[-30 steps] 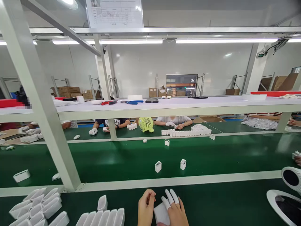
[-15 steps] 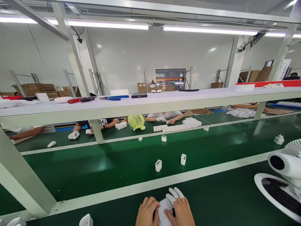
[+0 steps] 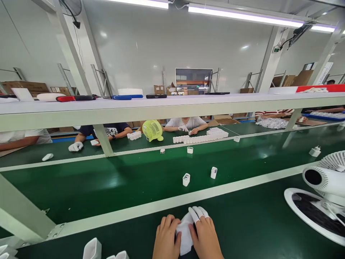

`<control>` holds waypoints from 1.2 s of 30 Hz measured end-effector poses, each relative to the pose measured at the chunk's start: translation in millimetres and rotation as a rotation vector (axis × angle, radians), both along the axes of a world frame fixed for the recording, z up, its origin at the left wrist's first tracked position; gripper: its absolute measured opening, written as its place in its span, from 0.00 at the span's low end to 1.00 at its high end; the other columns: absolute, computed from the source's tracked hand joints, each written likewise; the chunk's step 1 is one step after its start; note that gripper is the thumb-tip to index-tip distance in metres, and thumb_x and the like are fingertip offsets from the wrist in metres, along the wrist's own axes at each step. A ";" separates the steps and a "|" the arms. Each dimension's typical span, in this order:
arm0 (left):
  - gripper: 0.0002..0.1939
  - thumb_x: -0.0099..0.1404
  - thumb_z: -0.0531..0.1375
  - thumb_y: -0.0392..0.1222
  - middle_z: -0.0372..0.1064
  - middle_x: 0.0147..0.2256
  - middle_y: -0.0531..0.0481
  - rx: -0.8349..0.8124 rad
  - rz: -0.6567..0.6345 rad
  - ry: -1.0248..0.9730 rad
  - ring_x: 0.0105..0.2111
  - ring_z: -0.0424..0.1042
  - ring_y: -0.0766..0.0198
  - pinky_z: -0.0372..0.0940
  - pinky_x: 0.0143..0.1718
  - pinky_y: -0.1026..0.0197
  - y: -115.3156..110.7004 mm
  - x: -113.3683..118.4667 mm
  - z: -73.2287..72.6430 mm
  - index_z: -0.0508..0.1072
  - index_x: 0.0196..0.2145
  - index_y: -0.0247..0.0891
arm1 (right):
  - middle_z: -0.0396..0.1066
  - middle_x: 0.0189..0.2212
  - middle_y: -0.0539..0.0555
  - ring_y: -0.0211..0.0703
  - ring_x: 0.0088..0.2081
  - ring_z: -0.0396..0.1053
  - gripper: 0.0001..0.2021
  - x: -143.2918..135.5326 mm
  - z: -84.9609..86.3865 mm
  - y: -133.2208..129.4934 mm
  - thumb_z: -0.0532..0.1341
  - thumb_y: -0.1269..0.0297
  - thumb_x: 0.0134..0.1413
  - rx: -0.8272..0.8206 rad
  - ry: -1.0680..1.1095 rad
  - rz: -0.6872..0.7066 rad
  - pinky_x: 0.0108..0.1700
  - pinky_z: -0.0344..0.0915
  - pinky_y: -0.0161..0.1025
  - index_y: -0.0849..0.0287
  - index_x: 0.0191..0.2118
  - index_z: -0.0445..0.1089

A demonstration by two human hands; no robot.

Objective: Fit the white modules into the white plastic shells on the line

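Low in the middle of the head view, a bunched white cloth [image 3: 184,230] lies between my two hands at the near green bench. My left hand [image 3: 167,238] grips its left side, fingers curled. My right hand [image 3: 204,235] wears white finger covers on several fingertips and presses on the cloth's right side. Whether anything sits inside the cloth is hidden. To the left stands an open white plastic housing [image 3: 92,249], with more white housings [image 3: 118,255] cut off by the lower edge.
Beyond a pale rail, white adapter pieces [image 3: 186,179] stand on the green conveyor belt [image 3: 129,187]. A white fan [image 3: 318,187] occupies the right side. Overhead runs a shelf [image 3: 161,109] with tools. Co-workers sit opposite, near a green fan [image 3: 152,130] and rows of white pieces [image 3: 202,136].
The camera view has tilted down, bringing more white housings in at lower left. Both hands stay on the cloth, and the adapter pieces on the belt appear shifted slightly right.
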State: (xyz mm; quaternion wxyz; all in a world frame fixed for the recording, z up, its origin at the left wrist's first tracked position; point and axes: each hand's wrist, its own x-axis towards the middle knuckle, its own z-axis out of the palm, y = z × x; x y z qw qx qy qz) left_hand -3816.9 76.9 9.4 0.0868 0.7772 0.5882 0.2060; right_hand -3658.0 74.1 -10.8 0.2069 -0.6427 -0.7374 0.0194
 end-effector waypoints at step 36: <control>0.13 0.58 0.51 0.27 0.69 0.37 0.46 -0.051 0.020 0.006 0.41 0.68 0.57 0.58 0.42 0.58 1.9 -2.0 4.0 0.70 0.36 0.37 | 0.71 0.51 0.59 0.58 0.51 0.69 0.13 -2.6 -24.0 3.9 0.59 0.68 0.54 0.047 0.207 0.134 0.53 0.64 0.52 0.55 0.44 0.76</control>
